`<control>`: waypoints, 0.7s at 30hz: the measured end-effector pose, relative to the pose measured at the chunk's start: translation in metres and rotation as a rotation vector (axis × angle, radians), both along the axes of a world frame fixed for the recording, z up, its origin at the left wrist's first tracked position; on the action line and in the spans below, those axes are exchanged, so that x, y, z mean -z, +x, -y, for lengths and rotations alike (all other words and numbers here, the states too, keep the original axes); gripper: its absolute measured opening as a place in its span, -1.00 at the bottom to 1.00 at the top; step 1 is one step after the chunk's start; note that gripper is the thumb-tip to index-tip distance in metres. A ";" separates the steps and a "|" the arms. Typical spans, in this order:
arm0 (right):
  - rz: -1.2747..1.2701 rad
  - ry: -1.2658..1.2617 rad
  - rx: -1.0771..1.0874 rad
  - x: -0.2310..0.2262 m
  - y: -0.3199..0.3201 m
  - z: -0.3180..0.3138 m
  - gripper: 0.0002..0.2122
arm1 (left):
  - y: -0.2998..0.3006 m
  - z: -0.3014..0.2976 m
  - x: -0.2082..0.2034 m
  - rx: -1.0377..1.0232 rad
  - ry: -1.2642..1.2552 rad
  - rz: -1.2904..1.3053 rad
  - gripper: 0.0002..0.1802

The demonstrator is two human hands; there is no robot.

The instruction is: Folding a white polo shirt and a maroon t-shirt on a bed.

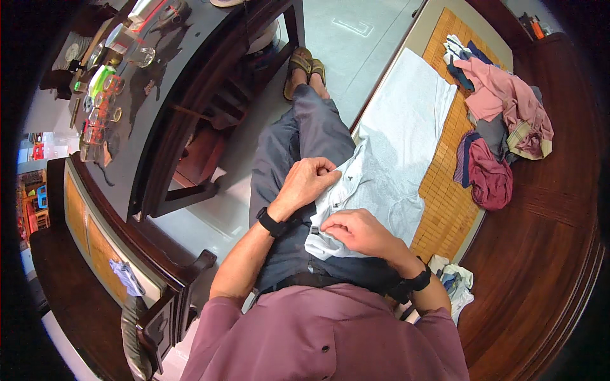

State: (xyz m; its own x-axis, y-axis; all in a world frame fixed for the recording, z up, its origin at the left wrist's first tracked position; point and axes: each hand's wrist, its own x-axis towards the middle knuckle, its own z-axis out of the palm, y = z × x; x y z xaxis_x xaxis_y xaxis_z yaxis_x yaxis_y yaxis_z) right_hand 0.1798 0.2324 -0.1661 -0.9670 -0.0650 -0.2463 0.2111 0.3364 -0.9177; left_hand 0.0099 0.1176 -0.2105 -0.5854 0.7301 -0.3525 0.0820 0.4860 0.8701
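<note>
A white shirt (406, 120) lies stretched over my lap and along the mat-covered bench on my right. Its near end, with a collar-like band and a small dark tag (314, 230), rests on my thighs. My left hand (304, 185) pinches the left edge of the cloth between thumb and fingers. Closer to my body, my right hand (361, 232) has its fingers curled on the shirt beside the dark tag. Both wrists wear black bands.
Folded and crumpled clothes in pink, maroon and grey (502, 114) sit on the bamboo mat (445, 197) to the right. Another light bundle (454, 279) lies by my right elbow. At left stands a dark table (152, 95) with several glass cups.
</note>
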 end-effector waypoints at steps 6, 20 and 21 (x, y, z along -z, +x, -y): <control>-0.072 0.099 -0.111 -0.003 0.000 0.007 -0.83 | -0.001 0.002 0.003 -0.055 -0.029 0.054 -0.64; -0.122 0.166 -0.123 0.000 0.005 0.015 -0.84 | 0.013 0.010 -0.017 0.019 -0.015 -0.060 -0.62; -0.142 0.152 -0.091 -0.001 0.005 0.013 -0.85 | 0.014 0.010 -0.017 0.022 0.000 -0.055 -0.63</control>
State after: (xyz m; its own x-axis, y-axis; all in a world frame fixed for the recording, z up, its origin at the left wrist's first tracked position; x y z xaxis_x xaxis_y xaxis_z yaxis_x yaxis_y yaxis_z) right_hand 0.1844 0.2193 -0.1647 -0.9845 -0.1265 -0.1216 0.0456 0.4849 -0.8734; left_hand 0.0236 0.1080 -0.1935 -0.5880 0.7429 -0.3199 0.1406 0.4834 0.8640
